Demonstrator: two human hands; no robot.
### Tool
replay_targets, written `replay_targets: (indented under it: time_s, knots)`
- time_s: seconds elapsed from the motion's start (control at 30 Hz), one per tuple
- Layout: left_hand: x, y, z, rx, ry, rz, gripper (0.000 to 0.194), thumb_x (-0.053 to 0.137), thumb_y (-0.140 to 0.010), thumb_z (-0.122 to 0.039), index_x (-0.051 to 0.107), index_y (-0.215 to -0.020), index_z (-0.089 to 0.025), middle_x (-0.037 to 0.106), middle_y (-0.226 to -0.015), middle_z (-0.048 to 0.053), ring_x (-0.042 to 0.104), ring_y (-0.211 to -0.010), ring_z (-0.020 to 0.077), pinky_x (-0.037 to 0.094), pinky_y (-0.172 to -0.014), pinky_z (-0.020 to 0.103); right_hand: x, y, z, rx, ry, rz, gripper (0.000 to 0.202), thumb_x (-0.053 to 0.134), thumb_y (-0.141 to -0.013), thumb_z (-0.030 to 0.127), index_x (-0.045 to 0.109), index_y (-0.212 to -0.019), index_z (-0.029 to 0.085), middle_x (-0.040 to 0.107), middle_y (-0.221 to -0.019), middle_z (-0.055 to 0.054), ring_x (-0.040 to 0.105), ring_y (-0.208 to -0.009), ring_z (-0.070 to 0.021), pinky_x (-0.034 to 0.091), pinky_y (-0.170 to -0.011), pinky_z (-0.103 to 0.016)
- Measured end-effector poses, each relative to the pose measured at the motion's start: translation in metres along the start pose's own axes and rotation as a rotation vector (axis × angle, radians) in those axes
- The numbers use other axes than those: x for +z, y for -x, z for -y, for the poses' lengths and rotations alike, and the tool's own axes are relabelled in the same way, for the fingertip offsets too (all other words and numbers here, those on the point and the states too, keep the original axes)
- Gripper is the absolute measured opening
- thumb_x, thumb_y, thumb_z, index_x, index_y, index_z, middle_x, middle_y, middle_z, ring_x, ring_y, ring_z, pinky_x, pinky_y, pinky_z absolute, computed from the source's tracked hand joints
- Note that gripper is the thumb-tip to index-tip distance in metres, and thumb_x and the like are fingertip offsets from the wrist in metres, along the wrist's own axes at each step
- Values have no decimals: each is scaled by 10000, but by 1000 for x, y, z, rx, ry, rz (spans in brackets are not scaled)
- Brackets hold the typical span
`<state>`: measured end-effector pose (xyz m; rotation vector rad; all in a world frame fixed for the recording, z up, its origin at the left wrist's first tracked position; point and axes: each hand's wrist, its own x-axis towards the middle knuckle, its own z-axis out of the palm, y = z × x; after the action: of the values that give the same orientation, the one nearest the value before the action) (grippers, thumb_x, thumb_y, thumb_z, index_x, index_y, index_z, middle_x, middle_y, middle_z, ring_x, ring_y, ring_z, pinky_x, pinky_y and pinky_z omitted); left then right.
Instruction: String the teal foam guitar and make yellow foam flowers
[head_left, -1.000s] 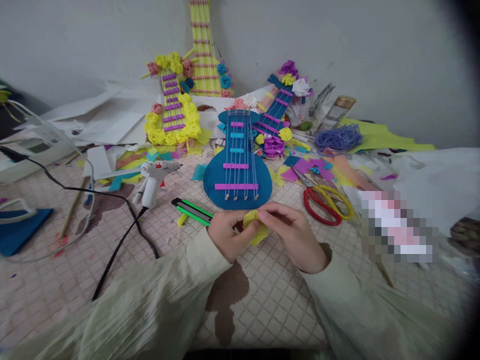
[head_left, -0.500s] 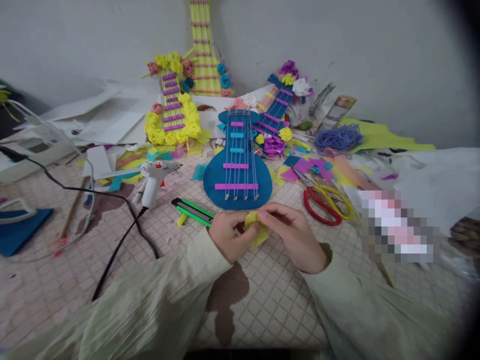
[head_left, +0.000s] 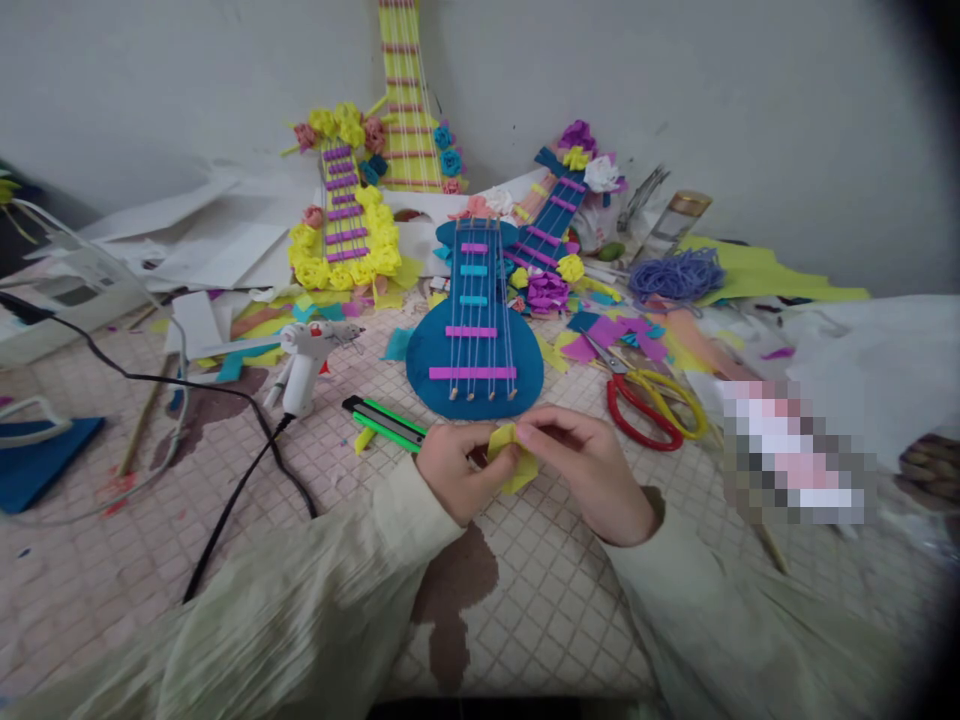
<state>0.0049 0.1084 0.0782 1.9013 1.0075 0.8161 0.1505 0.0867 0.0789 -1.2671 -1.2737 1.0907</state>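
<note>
Between my two hands is a small piece of yellow crepe paper (head_left: 517, 474). My left hand (head_left: 463, 474) pinches it between thumb and fingers from the left. From the right, the thumb and fingertips of my right hand (head_left: 581, 465) grip its upper edge. Just beyond them a blue toy guitar (head_left: 480, 350) lies flat, with pink and light blue strips across it and thin strings along its length. A green utility knife (head_left: 386, 423) rests beside my left hand. Red-handled scissors (head_left: 637, 410) and a yellow-handled pair (head_left: 671, 395) lie to the right.
A white glue gun (head_left: 302, 370) with a black cord (head_left: 255, 405) occupies the left. Decorated guitars, including a yellow-flowered one (head_left: 345, 265) and a blue one (head_left: 551, 225), stand at the back. Purple yarn (head_left: 675, 275) and paper scraps (head_left: 611, 335) lie to the right.
</note>
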Motion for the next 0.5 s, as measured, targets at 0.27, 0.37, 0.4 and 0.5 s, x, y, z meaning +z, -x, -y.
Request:
replay_targets:
  time_s: [0.27, 0.37, 0.4, 0.5]
  knots:
    - [0, 0, 1, -38, -42, 4, 274, 470, -755, -294, 624, -604, -125, 567, -518, 5, 470, -473, 90, 401, -460, 192, 2, 0, 2, 24, 15, -9, 131, 608, -726, 304, 625, -694, 178, 600, -687, 5, 534, -652, -115, 430, -590, -242]
    - [0, 0, 0, -40, -32, -4, 293, 470, -758, -306, 614, -581, -122, 541, -500, 1, 454, -465, 88, 386, -450, 191, 1, 0, 3, 19, 49, 15, 123, 614, -719, 292, 629, -692, 174, 610, -685, -3, 542, -650, -122, 435, -597, -253]
    - [0, 0, 0, -40, -28, -5, 296, 469, -759, -309, 613, -581, -122, 543, -503, 2, 456, -467, 88, 387, -453, 192, 1, 0, 4, 14, 62, 21, 120, 616, -717, 289, 632, -690, 173, 615, -687, -6, 546, -652, -126, 438, -603, -258]
    - [0, 0, 0, -47, -27, -2, 294, 470, -761, -315, 621, -596, -125, 561, -522, 5, 465, -473, 88, 392, -462, 191, -1, 0, 3, -6, 91, 22, 125, 618, -718, 292, 640, -699, 171, 631, -707, -19, 557, -669, -137, 447, -619, -271]
